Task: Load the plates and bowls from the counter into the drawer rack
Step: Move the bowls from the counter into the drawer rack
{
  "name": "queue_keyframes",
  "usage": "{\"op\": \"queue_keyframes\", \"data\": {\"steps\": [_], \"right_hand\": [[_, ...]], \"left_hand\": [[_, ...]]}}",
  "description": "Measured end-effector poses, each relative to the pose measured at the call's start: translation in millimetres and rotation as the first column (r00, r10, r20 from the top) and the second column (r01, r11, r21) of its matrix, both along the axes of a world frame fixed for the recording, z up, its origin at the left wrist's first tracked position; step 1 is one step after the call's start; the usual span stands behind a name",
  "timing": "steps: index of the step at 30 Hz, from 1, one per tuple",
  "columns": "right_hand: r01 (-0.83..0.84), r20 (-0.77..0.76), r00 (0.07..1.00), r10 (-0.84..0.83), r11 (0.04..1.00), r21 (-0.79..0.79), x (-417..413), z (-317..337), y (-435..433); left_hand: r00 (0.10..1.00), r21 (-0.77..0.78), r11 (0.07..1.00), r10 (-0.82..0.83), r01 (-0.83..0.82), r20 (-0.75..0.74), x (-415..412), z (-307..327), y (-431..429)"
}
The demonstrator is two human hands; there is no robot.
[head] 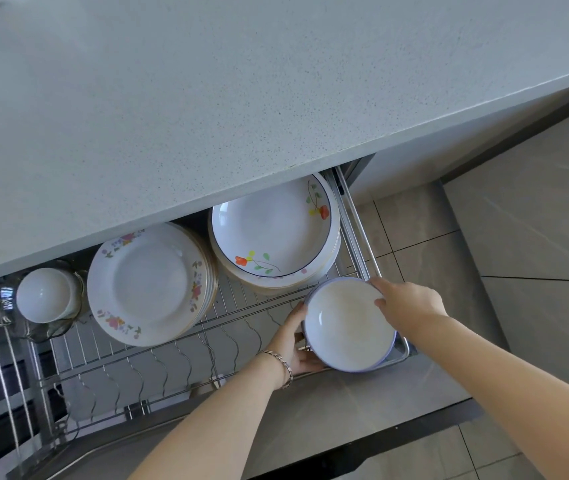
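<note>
Near right corner of the drawer rack (172,358): blue-rimmed white bowl (349,323) held between both hands. Left hand (297,344) curls round its left side, fingertips hidden beneath. Right hand (407,303) pinches the far-right rim, thumb inside, fingers outside (whether the bowl rests on the wires, cannot tell). Farther left, stacked floral plates (148,282). Far right, deeper plates (272,230) partly under the counter (241,81).

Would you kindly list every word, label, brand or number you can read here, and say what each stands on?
No text can be read in this view.
Flowered plates and blue-rimmed plates: painted flowers only, no lettering.
Bowl: plain inside, no marks.
Glass jug: a bright patch, glare or print, too blurred to tell.
</note>
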State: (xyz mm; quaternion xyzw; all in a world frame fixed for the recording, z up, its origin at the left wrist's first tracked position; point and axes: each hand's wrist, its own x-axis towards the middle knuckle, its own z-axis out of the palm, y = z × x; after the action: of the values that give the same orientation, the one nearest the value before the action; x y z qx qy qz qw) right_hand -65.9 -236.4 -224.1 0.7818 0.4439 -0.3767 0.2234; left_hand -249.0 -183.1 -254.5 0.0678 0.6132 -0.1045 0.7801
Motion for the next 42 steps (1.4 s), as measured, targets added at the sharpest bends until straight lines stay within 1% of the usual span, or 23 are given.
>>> {"op": "queue_keyframes", "data": {"steps": [1,3,4,7,10,11,12,15,19,21,23,25,26,28,29,31,33,35,38,40,42], "right_hand": [[-0.038,0.042,0.998,0.038,0.999,0.007,-2.0,1.3,3.0],[-0.136,0.107,0.986,0.126,0.987,0.088,-7.6,3.5,10.5],[-0.191,0.107,0.978,0.177,0.971,0.143,-11.2,3.6,14.5],[-0.338,0.009,0.938,0.347,0.907,0.251,-19.7,-0.7,28.1],[-0.429,0.021,0.897,0.442,0.856,0.289,-21.9,-9.9,38.9],[-0.433,0.03,0.896,0.443,0.858,0.275,-21.4,-13.1,40.1],[-0.407,0.02,0.91,0.415,0.879,0.248,-20.8,-15.4,40.1],[-0.27,-0.06,0.959,0.278,0.955,0.123,-17.6,-18.9,37.0],[-0.192,-0.07,0.978,0.198,0.978,0.079,-12.9,-21.2,37.1],[-0.18,-0.061,0.981,0.183,0.982,0.059,-15.2,-18.3,37.5],[-0.155,-0.048,0.986,0.157,0.987,0.049,-20.3,-12.5,36.6],[-0.154,-0.018,0.988,0.155,0.986,0.064,-27.1,-2.3,37.8],[-0.171,-0.005,0.985,0.172,0.982,0.076,-31.2,5.3,40.3],[-0.226,-0.014,0.974,0.228,0.971,0.083,-41.8,25.3,50.0],[-0.244,-0.046,0.968,0.247,0.967,0.068,-48.6,37.9,57.4],[-0.247,-0.134,0.959,0.249,0.968,0.035,-65.9,67.2,77.4],[-0.225,-0.199,0.952,0.233,0.972,0.062,-86.4,98.4,103.0],[-0.151,-0.255,0.949,0.185,0.978,0.147,-109.3,131.8,132.4],[-0.049,-0.334,0.931,0.149,0.956,0.29,-145.3,181.7,181.9],[0.016,-0.381,0.916,0.127,0.937,0.35,-170.6,207.9,216.1],[0.068,-0.398,0.912,0.098,0.921,0.383,-196.6,221.1,252.5]], "left_hand": [[0.999,-0.02,0.999,0.038,-0.038,-0.032,-0.3,-1.7,0.2],[0.996,-0.005,0.999,0.05,-0.051,-0.078,-2.4,-8.6,-1.5],[0.995,0.008,0.999,0.033,-0.032,-0.091,-2.8,-8.9,-2.5],[0.995,0.011,1.0,0.009,-0.008,-0.101,-2.7,-9.8,-2.8],[0.997,0.023,0.999,0.044,-0.042,-0.063,-1.5,-12.8,-2.3],[0.998,0.036,0.998,0.046,-0.044,-0.047,-1.5,-14.4,-3.1],[0.998,0.049,0.998,0.048,-0.046,-0.036,-2.0,-15.6,-4.1],[1.0,0.097,0.995,0.03,-0.03,-0.004,-6.9,-20.8,-4.4],[0.999,0.141,0.99,-0.016,0.012,0.028,-11.1,-26.2,1.6],[0.998,0.151,0.987,-0.065,0.062,0.017,-8.7,-19.5,3.3],[0.987,0.183,0.97,-0.16,0.161,-0.017,-7.0,-11.0,4.8],[0.949,0.235,0.92,-0.293,0.314,-0.12,-8.8,-1.0,10.1],[0.912,0.27,0.873,-0.364,0.405,-0.191,-11.9,3.2,13.9],[0.83,0.391,0.732,-0.472,0.557,-0.298,-25.0,18.3,25.3],[0.789,0.441,0.654,-0.525,0.614,-0.32,-31.6,29.5,32.9],[0.736,0.526,0.535,-0.598,0.661,-0.317,-47.0,62.5,50.8],[0.707,0.615,0.42,-0.618,0.667,-0.345,-68.8,101.0,73.2],[0.723,0.696,0.324,-0.561,0.641,-0.404,-95.2,140.1,104.9],[0.785,0.764,0.246,-0.381,0.596,-0.489,-142.4,188.6,162.7],[0.815,0.779,0.243,-0.225,0.578,-0.535,-177.4,209.1,202.9],[0.837,0.789,0.286,-0.111,0.543,-0.536,-211.8,222.1,240.5]]}}
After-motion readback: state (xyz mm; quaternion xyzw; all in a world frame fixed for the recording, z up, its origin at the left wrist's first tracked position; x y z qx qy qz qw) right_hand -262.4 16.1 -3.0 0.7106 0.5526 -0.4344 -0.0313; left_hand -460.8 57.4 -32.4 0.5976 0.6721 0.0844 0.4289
